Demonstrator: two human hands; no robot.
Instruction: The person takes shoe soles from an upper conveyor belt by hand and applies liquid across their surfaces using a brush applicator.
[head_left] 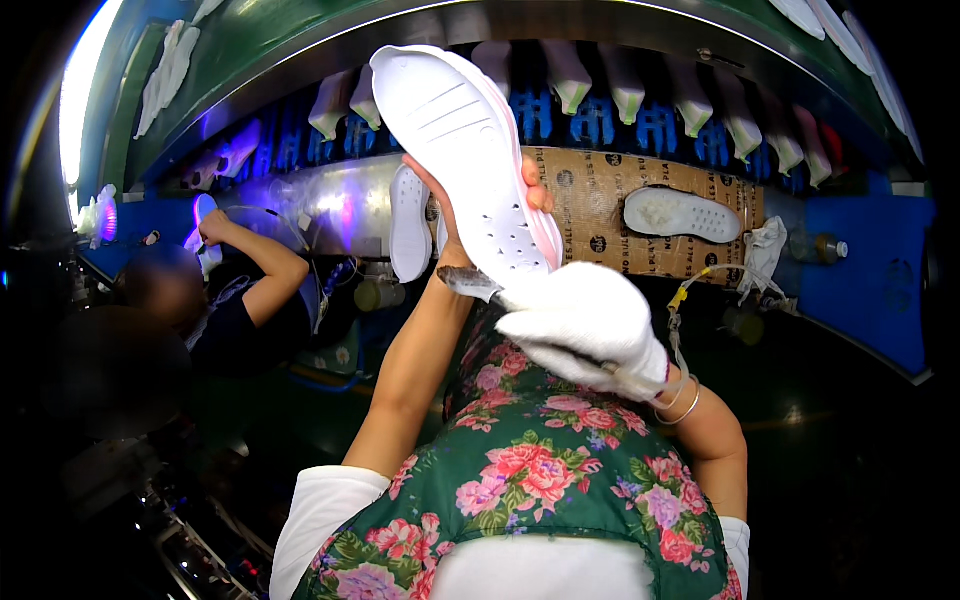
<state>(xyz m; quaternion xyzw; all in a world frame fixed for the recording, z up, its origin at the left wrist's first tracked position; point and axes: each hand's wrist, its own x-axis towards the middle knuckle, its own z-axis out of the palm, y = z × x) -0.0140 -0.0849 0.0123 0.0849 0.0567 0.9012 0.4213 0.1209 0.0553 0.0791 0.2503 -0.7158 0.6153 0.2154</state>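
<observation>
With fingers (pixel 538 188) of the left hand (pixel 441 202), grips a white sole (pixel 450 130) by its edges and, in the closed, gloved right hand (pixel 585 320), holds a dark-bristled brush (pixel 467 282) near its lower end (cannot tell whether touching), before a cardboard-covered bench (pixel 600 228) bearing another sole (pixel 690 215).

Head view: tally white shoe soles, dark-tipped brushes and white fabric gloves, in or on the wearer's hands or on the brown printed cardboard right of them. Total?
Pink-edged white shoe sole in the left hand, dotted white shoe sole on the brown printed cardboard: 2
Dark-tipped brush: 1
White fabric glove: 1
Total: 4
</observation>
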